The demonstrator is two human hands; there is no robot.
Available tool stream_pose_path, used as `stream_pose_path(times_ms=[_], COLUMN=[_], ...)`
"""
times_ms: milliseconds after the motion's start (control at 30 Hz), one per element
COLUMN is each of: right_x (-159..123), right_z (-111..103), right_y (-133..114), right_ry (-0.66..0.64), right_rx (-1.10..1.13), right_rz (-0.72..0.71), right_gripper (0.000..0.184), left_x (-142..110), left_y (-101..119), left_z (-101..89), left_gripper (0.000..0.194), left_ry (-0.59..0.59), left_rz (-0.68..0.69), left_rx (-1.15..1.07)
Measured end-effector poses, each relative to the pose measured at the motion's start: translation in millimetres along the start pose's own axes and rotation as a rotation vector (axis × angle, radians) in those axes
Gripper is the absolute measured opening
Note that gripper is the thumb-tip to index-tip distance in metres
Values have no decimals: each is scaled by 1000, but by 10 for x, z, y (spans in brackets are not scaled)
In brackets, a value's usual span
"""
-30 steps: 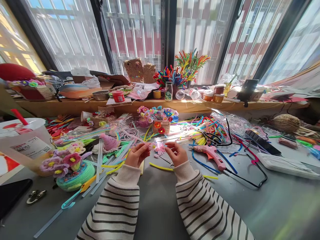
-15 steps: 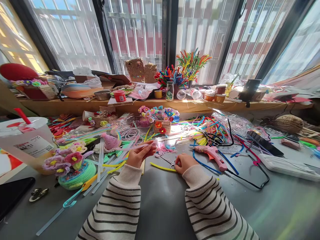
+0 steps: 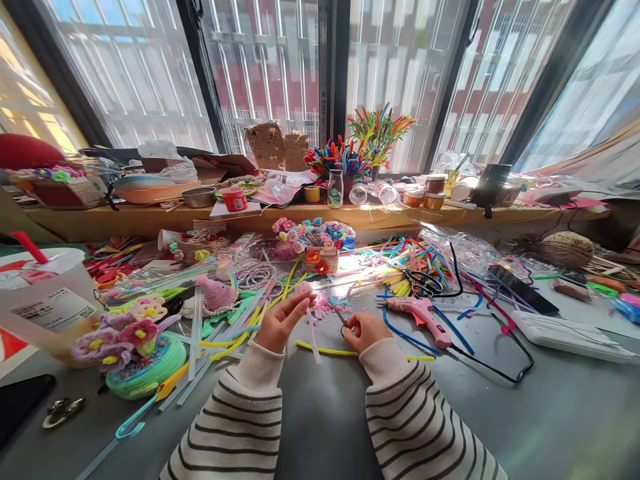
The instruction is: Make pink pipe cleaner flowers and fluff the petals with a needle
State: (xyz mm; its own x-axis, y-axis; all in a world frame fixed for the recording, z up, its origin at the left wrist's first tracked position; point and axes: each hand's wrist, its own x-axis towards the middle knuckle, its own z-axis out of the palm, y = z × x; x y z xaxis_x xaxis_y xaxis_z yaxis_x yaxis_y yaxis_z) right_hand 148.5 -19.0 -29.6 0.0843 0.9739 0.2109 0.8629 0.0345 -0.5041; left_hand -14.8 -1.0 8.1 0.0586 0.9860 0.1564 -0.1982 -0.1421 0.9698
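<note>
Watching from afar through the head camera, I see the left hand pinch a pink strip between nearly closed fingertips, letting it dangle below them, probably to leave that length clear. The right hand curls its fingers round the scissors, likely for a firm hold; these slant forward-left, how far parted I cannot tell. Pink fluff lies just beyond the fingers, the glue gun to their right

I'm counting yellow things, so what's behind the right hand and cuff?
Yellow strips show either side of the right hand and cuff. Between them it's covered, so I can't tell whether they join. The hand also hides part of the scissors.
</note>
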Motion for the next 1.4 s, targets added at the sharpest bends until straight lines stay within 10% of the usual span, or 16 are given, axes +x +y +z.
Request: stream_pose_path(times_ms=[233,500,967,1167,1400], right_x=[-37,-40,-55,-58,-103], right_z=[69,150,273,297,131], right_y=[-61,-218,-315,-300,-250], right_ry=[133,-61,-22,-58,-116], right_rx=[456,828,648,688,676], right_rz=[66,-21,-52,-70,-110], right_gripper=[23,24,15,19,32], left_x=[-55,-14,-33,-8,12], left_y=[5,-31,-84,-71,-89], left_z=[105,73,78,36,18], left_gripper=[20,38,38,25,20], left_ry=[-9,67,142,-68,81], left_rz=[-69,-210,-123,-220,-255], left_rx=[-11,-180,-118,-8,-132])
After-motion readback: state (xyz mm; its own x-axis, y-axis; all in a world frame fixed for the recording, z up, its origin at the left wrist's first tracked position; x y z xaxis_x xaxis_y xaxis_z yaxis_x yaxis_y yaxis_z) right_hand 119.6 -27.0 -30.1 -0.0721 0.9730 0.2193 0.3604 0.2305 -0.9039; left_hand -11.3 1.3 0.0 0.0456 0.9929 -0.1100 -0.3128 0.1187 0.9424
